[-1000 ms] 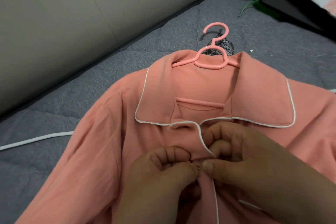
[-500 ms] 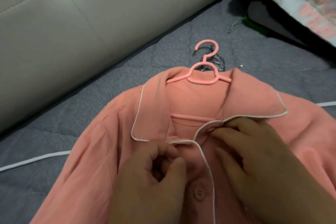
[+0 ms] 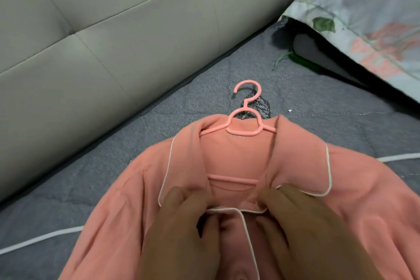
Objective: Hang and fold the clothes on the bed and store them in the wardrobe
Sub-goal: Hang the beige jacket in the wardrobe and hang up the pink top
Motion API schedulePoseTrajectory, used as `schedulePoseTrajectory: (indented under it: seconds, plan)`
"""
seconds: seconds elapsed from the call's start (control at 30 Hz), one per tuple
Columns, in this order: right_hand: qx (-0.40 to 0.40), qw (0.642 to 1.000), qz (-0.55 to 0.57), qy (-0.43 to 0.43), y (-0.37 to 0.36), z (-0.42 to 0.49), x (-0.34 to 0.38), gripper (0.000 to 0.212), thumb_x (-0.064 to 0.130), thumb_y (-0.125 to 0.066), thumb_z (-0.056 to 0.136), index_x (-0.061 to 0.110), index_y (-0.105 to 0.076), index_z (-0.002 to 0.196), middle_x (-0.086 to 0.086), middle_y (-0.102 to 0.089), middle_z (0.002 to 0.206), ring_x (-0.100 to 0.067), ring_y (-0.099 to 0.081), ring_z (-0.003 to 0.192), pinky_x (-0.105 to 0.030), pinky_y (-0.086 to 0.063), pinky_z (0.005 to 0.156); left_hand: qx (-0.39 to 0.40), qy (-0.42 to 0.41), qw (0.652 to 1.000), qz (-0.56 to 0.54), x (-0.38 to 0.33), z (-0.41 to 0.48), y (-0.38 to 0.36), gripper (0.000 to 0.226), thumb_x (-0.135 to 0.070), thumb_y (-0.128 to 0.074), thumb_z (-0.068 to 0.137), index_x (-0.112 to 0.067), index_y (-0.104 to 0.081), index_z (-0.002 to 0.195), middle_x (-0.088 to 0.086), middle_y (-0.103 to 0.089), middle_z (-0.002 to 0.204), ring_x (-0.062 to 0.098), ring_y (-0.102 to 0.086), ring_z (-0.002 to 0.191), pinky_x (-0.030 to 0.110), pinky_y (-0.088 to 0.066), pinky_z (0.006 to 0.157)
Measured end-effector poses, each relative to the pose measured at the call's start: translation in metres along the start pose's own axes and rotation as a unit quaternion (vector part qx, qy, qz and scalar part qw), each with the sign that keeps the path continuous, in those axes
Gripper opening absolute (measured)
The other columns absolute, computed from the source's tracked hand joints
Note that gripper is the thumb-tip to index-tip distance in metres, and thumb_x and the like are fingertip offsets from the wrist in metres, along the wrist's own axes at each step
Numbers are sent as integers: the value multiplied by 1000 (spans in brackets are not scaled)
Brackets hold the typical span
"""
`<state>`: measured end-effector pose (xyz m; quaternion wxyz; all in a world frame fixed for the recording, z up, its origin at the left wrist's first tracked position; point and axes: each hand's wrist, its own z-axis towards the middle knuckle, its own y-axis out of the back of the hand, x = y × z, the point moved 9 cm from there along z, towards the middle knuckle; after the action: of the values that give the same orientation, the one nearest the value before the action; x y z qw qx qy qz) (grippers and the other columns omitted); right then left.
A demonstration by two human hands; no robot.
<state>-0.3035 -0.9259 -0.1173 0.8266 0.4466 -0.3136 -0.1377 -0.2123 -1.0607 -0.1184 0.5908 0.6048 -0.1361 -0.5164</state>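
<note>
A salmon-pink pyjama shirt [image 3: 141,188] with white piping lies flat on the grey quilted bed [image 3: 204,88], threaded on a pink plastic hanger [image 3: 246,118] whose hook points away from me. My left hand [image 3: 179,232] pinches the left front edge just under the collar. On the other side my right hand [image 3: 302,229] grips the right front edge below the collar. The two edges meet between my hands. A button shows at the bottom edge of the picture.
A padded grey-beige headboard [image 3: 102,36] runs along the left. A floral pillow [image 3: 368,18] lies at the top right over a dark item. A dark patterned cloth [image 3: 261,107] lies under the hanger hook. A white cord [image 3: 41,238] crosses the bed.
Both hands have moved up from the buttoned spot to the neckline under the collar. The view has tilted down, so the shirt sits lower in the picture.
</note>
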Motion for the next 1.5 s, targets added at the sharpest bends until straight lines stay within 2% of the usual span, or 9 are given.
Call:
schedulePoseTrajectory:
  seconds: [0.13,0.23,0.4,0.6,0.73,0.97,1.13,1.3,1.5]
  plan:
    - [-10,999,33,17,3,0,0,25,13,-65,66,23,-75,87,2,-74,90,-22,-71,72,-31,-45,68,-107,71,987,-101,0,-4,18,21,-28,-62,61,-42,-72,72,-17,-67,78,-7,-59,77,-4,-36,72]
    - [-20,996,80,43,6,2,6,33,24,-48,89,26,-70,113,7,-71,112,-14,-72,89,-25,-46,84,-133,197,947,-214,10,-11,12,27,-54,-59,51,-43,-71,72,-21,-68,65,-6,-62,59,4,-44,62]
    - [128,985,110,39,-17,9,9,44,29,-44,81,30,-70,117,14,-68,117,-11,-71,91,-24,-58,64,-56,312,919,-236,24,-16,-15,22,-19,-85,66,-22,-64,71,-5,-67,52,9,-66,52,30,-53,65]
    - [185,979,90,-12,-36,9,-1,28,54,-27,89,43,-39,111,16,-47,112,-5,-56,98,-34,-49,78,-72,296,882,-360,29,-12,-20,24,6,-73,74,-15,-61,76,0,-66,54,15,-62,48,32,-53,54]
    - [186,979,77,-35,-39,10,-3,38,61,-21,81,45,-36,112,12,-47,112,-7,-58,97,-36,-49,75,-53,293,853,-429,19,-9,-42,28,-4,-80,69,-16,-60,86,4,-64,61,17,-59,53,36,-52,56]
    - [151,957,222,-111,-31,16,-21,4,44,-50,89,46,-51,92,24,-63,92,1,-58,85,-26,-47,75,-178,146,907,-353,-8,9,-18,21,-13,-70,67,-27,-57,77,-2,-61,59,3,-43,40,15,-40,44]
    - [124,914,337,-190,-26,18,-32,25,14,-70,78,36,-62,87,12,-71,73,-9,-65,66,-27,-51,67,-132,96,924,-345,-25,10,-33,37,-13,-67,55,-39,-54,79,-7,-60,58,3,-45,41,12,-38,44]
    - [104,900,375,-198,-29,15,-35,27,12,-68,78,39,-68,82,6,-73,75,-20,-67,68,-33,-53,66,-153,97,925,-335,-19,11,-35,33,-21,-68,54,-40,-57,79,-9,-61,58,2,-46,40,11,-39,43]
    - [102,861,434,-246,-35,12,-36,35,2,-70,77,37,-70,73,4,-74,70,-7,-64,56,-15,-48,56,-150,114,911,-367,-19,13,-34,37,-21,-67,52,-42,-65,83,-7,-67,59,10,-55,42,13,-45,44]
